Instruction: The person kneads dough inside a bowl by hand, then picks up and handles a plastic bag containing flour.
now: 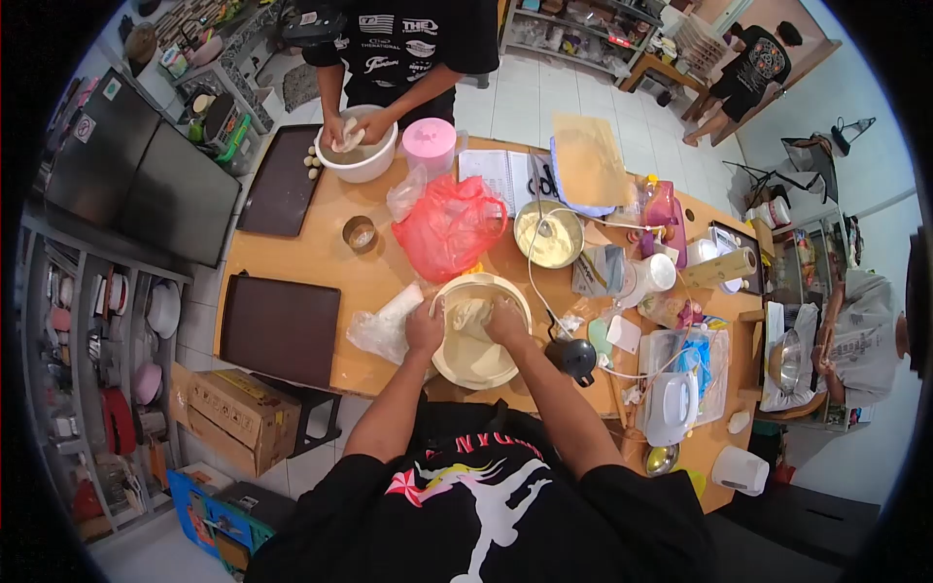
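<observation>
A cream-coloured bowl (pixel 472 381) stands on the wooden table close in front of me, with a lump of pale dough (pixel 472 313) inside. My left hand (pixel 425 327) is closed at the left rim of the bowl, its fingers partly hidden. Inside the right part of the bowl, my right hand (pixel 504 322) has its fingers curled against the dough. A crumpled clear plastic bag (pixel 379 333) lies left of my left hand. Just beyond the bowl is a red plastic bag (pixel 442 228). Right of the bowl sits a small dark round device (pixel 570 360).
Across the table (pixel 301 255), another person's hands hold dough over a white bowl (pixel 360 171). Dark trays (pixel 280 330) lie at left. A metal bowl of yellowish mixture (pixel 549 238), a white cable and containers crowd the right side. A cardboard box (pixel 238 413) stands at lower left.
</observation>
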A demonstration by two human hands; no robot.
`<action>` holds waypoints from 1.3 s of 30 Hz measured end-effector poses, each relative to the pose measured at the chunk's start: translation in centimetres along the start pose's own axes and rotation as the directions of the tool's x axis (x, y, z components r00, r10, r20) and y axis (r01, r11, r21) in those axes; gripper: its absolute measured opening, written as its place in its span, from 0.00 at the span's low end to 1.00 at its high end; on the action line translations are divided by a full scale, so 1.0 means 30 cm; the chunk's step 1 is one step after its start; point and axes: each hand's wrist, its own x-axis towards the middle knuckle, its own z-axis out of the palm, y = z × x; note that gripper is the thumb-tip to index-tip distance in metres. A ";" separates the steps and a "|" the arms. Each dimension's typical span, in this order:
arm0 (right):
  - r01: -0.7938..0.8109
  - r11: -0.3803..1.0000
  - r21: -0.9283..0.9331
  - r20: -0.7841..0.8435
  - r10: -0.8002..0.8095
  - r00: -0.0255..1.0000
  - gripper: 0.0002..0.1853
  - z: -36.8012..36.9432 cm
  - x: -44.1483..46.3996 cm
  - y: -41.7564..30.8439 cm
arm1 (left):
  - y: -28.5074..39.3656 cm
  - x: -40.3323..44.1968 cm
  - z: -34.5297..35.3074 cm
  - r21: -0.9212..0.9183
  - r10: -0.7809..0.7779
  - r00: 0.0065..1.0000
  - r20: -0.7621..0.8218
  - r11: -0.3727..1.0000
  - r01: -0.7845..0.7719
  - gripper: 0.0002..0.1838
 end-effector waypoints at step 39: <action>0.336 0.940 0.052 0.031 -0.338 0.941 0.26 -0.010 -0.304 -0.011 | 0.003 -0.005 -0.009 -0.012 0.079 0.996 0.032 0.997 -0.079 0.16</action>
